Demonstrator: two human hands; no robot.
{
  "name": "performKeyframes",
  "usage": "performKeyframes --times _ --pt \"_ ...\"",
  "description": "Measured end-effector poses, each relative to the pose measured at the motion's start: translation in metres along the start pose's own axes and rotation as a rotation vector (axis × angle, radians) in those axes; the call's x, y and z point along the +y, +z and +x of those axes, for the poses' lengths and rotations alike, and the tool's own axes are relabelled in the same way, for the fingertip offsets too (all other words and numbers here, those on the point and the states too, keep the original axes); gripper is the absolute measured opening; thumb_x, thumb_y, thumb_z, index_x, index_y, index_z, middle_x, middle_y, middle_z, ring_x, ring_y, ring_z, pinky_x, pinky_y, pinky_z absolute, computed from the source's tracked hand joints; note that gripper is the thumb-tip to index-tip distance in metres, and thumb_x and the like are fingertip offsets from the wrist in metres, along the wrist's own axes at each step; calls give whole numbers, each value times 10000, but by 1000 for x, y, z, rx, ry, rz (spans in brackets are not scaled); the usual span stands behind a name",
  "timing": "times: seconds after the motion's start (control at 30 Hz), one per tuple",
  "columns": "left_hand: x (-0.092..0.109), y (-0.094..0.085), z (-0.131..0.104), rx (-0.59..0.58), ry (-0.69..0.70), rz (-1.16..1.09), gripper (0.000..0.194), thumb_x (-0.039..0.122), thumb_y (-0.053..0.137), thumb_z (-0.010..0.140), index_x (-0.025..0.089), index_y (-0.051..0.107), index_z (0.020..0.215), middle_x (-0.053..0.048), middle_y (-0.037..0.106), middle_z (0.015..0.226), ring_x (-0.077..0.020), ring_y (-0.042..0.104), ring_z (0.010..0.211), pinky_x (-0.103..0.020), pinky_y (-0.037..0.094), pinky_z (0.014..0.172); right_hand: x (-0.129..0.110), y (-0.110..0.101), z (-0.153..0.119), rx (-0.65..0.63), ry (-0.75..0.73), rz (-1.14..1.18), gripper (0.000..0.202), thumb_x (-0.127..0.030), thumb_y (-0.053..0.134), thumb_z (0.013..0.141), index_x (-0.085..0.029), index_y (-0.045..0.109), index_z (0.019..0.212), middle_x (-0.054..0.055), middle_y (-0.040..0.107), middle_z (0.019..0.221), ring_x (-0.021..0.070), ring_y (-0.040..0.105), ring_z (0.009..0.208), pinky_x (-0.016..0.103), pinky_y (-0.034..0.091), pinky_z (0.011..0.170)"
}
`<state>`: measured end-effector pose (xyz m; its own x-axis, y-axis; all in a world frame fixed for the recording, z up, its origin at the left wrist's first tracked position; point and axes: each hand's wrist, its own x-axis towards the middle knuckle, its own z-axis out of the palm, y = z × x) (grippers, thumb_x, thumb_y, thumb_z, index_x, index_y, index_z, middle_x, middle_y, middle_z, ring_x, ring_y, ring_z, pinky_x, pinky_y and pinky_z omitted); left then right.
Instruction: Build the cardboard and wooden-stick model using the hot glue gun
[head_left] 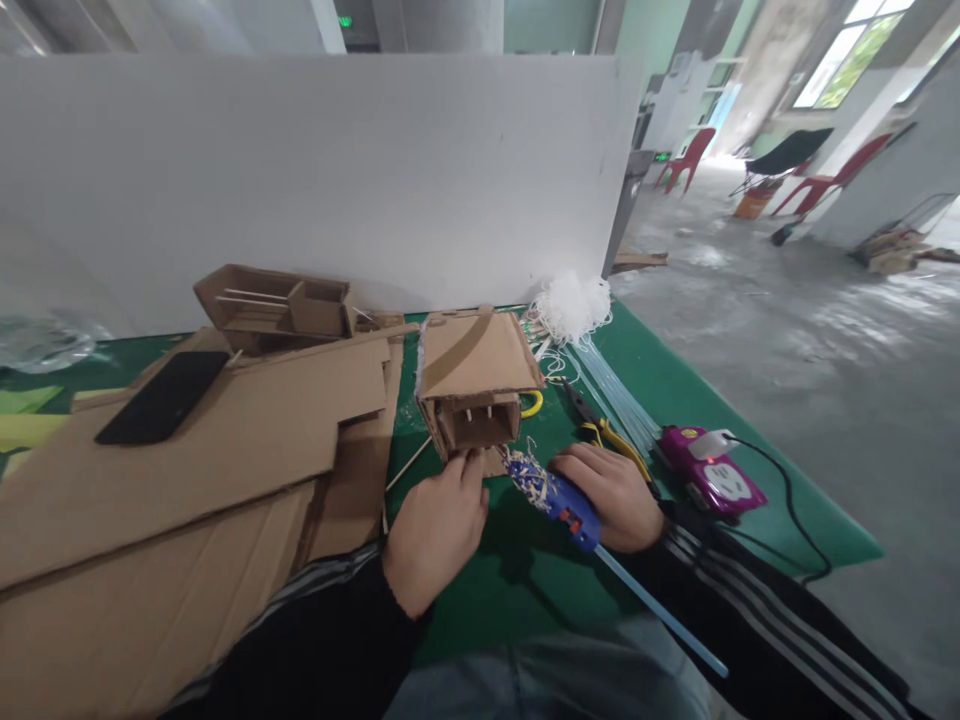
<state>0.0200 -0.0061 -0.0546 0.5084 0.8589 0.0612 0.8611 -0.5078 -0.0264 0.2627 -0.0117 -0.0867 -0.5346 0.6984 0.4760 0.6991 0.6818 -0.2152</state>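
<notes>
A small cardboard box [480,355] with an open front compartment stands on the green table. My left hand [439,525] is closed, its fingertips at the lower front edge of this box; the exact grip is partly hidden. My right hand [611,495] is wrapped round a blue hot glue gun [559,500]. Its nozzle end is crusted with pale bits and points at the box's lower front, close to my left fingertips. A long translucent glue stick [664,612] sticks out of the gun's back.
Cardboard sheets [247,430] with a black phone [163,398] cover the left. A cardboard tray [277,305] sits behind. To the right are pliers [611,432], glue sticks [611,390], white strings [574,308] and a purple power strip [701,470]. A white panel [322,170] stands behind.
</notes>
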Motion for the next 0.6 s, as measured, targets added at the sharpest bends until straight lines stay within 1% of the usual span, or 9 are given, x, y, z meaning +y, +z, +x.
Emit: performKeyframes --times 0.1,0.2,0.33,0.5,0.6 --pt "-6 1 0 10 44 6 473 172 432 985 105 436 1453 -156 606 1379 -276 738 968 -369 618 700 0 1 1 13 6 16 237 -369 398 992 -196 558 1015 97 655 885 223 582 785 336 416 703" --pt "-7 1 0 10 46 6 462 167 443 979 101 451 1436 -153 613 1368 -278 732 987 -369 617 710 1 1 2 7 10 43 278 -421 398 1000 -197 562 986 82 639 846 210 570 746 322 405 674" --pt "-6 -2 0 0 17 6 371 195 448 984 127 537 1337 -124 678 1224 -302 723 1008 -384 612 679 2 -3 4 -82 24 40 300 -447 418 986 -198 579 938 62 619 796 198 557 705 310 378 633" --pt "-5 -3 0 -1 -6 11 352 207 470 977 136 538 1314 -114 693 1157 -288 729 946 -374 591 652 3 -6 3 -161 53 -16 266 -414 459 959 -190 598 919 65 629 816 202 558 731 319 365 643" --pt "-5 -2 0 1 -15 7 351 211 484 970 138 535 1309 -112 698 1146 -275 730 917 -362 581 651 2 -6 4 -206 53 -53 260 -433 491 944 -195 592 916 64 632 843 209 559 762 329 357 653"
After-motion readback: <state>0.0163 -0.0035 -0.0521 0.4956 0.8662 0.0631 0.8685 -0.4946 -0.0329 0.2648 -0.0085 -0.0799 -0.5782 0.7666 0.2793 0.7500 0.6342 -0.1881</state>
